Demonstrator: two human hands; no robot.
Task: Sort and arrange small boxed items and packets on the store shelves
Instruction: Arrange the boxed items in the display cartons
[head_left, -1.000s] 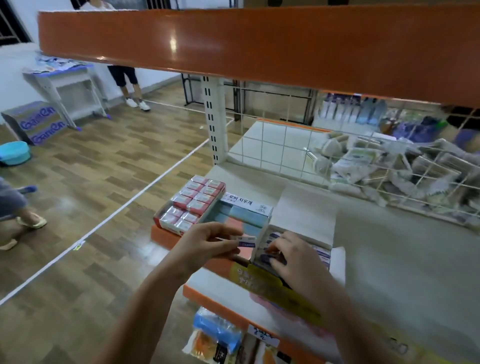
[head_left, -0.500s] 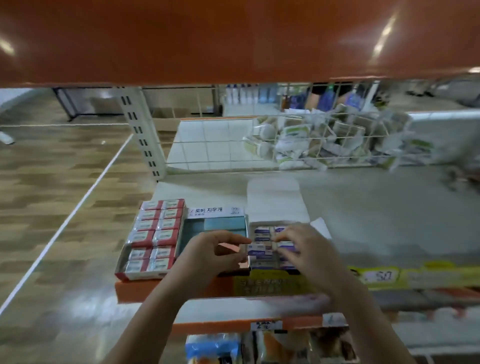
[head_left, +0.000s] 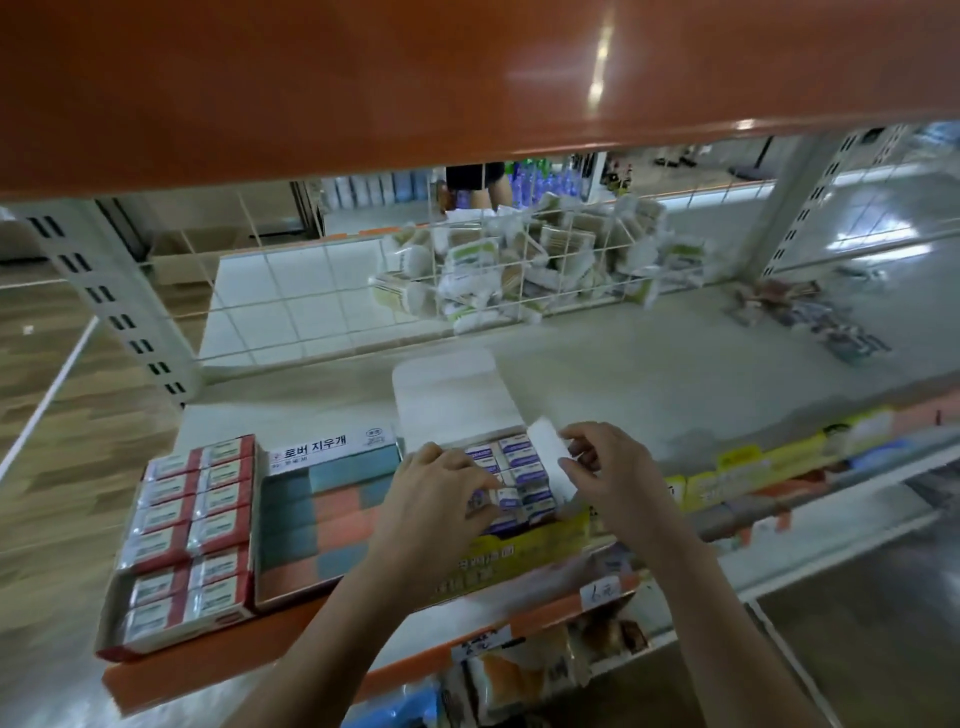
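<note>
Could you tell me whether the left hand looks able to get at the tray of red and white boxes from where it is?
Probably yes: the left hand is near the red and white boxes, with only the low eraser tray between.

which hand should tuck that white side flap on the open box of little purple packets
Right, probably. The right hand already pinches the white flap at the open box's right edge, while the left hand rests on the purple packets.
</note>
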